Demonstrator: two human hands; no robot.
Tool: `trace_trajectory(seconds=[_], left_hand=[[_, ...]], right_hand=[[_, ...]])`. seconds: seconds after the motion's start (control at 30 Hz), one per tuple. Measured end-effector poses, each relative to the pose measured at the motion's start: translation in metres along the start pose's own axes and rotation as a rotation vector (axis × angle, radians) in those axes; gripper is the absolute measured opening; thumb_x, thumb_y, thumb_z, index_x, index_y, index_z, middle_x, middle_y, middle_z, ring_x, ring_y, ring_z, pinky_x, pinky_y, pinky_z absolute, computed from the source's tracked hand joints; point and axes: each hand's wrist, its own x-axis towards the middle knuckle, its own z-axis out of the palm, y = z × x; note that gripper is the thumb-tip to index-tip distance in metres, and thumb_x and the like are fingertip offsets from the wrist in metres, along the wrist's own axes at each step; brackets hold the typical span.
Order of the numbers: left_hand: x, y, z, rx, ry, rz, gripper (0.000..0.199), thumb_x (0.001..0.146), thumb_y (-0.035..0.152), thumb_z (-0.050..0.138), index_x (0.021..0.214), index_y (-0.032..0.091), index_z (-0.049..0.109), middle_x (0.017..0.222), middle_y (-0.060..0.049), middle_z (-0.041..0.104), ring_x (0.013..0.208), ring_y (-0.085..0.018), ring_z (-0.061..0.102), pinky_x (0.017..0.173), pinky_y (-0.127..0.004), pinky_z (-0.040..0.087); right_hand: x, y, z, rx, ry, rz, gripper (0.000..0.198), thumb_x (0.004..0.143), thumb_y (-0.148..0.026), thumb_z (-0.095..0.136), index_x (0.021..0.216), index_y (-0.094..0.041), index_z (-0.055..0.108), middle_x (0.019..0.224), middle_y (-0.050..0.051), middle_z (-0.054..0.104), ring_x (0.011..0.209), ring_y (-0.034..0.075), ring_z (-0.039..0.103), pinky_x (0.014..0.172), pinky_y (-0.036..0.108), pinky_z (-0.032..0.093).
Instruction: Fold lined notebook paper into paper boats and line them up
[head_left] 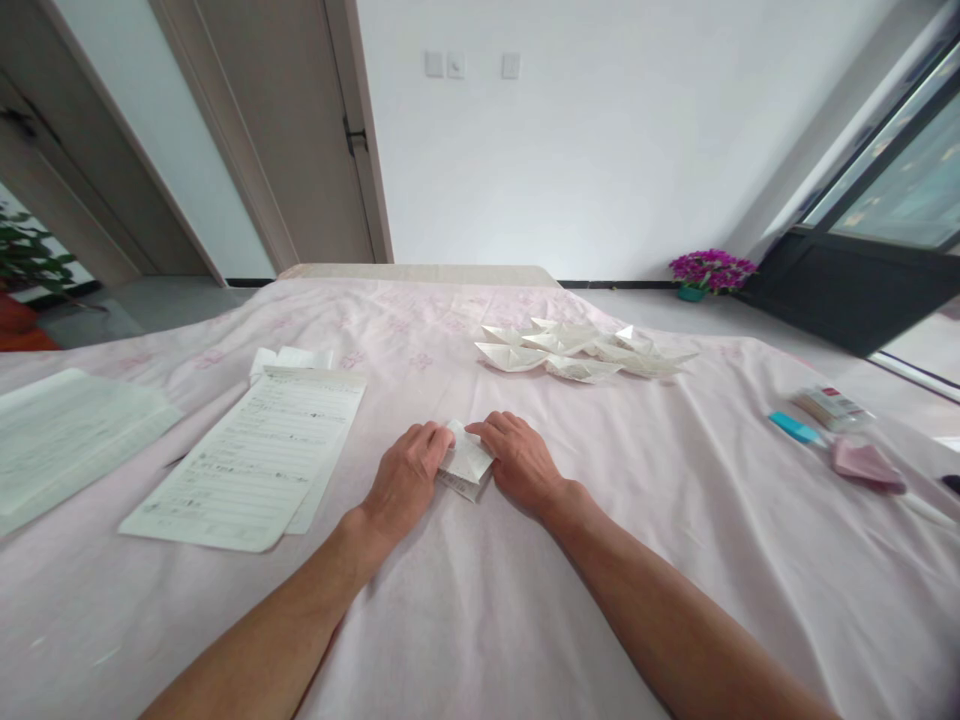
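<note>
A small folded sheet of paper (pixel 466 460), white with faint writing, lies at the middle of the pink cloth, its layers parted at the near edge. My left hand (pixel 412 468) grips its left side, thumb and fingers closed on the edge. On the opposite side my right hand (pixel 516 455) is closed on the paper, with the index finger at its top corner. Both palms face down close to the cloth, and the fingertips are partly hidden. Beyond my right hand sits a cluster of folded paper boats (pixel 566 345).
Written sheets (pixel 247 460) lie to the left, with a paper stack (pixel 67 430) farther left. On the right are a blue object (pixel 793 428), a clear-wrapped packet (pixel 829 406) and a pink cloth-like item (pixel 866 464). The pink tablecloth (pixel 675 560) is wrinkled.
</note>
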Motion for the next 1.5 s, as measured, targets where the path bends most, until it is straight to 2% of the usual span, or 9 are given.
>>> trace_trajectory(seconds=[0.1,0.23,0.5,0.87,1.1,1.5], left_hand=[[0.001,0.002,-0.003,0.036,-0.041,0.008,0.019,0.088,0.002,0.048,0.087,0.018,0.057,0.089,-0.003,0.058,0.084,-0.019,0.054,0.076,-0.031,0.049],[0.002,0.006,-0.005,0.090,-0.076,0.004,0.016,0.087,0.003,0.051,0.086,0.017,0.059,0.088,-0.004,0.059,0.083,-0.019,0.055,0.076,-0.031,0.049],[0.003,0.007,-0.006,0.164,-0.118,0.037,0.015,0.088,0.006,0.052,0.088,0.018,0.060,0.088,-0.003,0.061,0.085,-0.021,0.055,0.077,-0.033,0.048],[0.004,0.021,-0.014,0.320,-0.276,0.059,0.019,0.086,0.003,0.051,0.097,0.017,0.058,0.096,-0.007,0.060,0.090,-0.023,0.054,0.079,-0.036,0.048],[0.004,0.029,-0.019,0.361,-0.319,0.047,0.019,0.084,0.004,0.054,0.098,0.016,0.058,0.095,-0.008,0.061,0.090,-0.025,0.056,0.078,-0.037,0.048],[0.004,0.034,-0.021,0.378,-0.322,0.035,0.016,0.084,0.004,0.055,0.094,0.017,0.058,0.092,-0.007,0.064,0.087,-0.023,0.060,0.078,-0.036,0.049]], right_hand=[[0.000,0.002,0.002,0.019,0.005,-0.007,0.024,0.092,-0.008,0.050,0.106,-0.020,0.066,0.096,0.006,0.060,0.090,0.019,0.050,0.080,0.029,0.037],[0.001,0.001,0.001,0.029,-0.009,-0.017,0.022,0.093,-0.009,0.050,0.097,-0.021,0.068,0.092,0.005,0.059,0.087,0.018,0.050,0.078,0.029,0.037],[0.001,0.000,-0.001,0.041,-0.028,-0.010,0.025,0.091,-0.006,0.052,0.102,-0.022,0.068,0.095,0.005,0.060,0.089,0.017,0.050,0.081,0.028,0.038],[0.001,-0.001,-0.003,0.028,-0.057,0.004,0.029,0.090,-0.004,0.048,0.102,-0.022,0.068,0.096,0.005,0.060,0.091,0.018,0.050,0.082,0.029,0.038],[0.001,0.000,-0.002,0.041,-0.057,0.012,0.036,0.084,0.001,0.048,0.103,-0.022,0.068,0.097,0.005,0.060,0.093,0.018,0.050,0.084,0.028,0.038],[0.001,0.000,-0.002,0.042,-0.054,0.016,0.041,0.078,0.004,0.048,0.102,-0.022,0.068,0.097,0.005,0.060,0.093,0.018,0.050,0.084,0.028,0.039]])
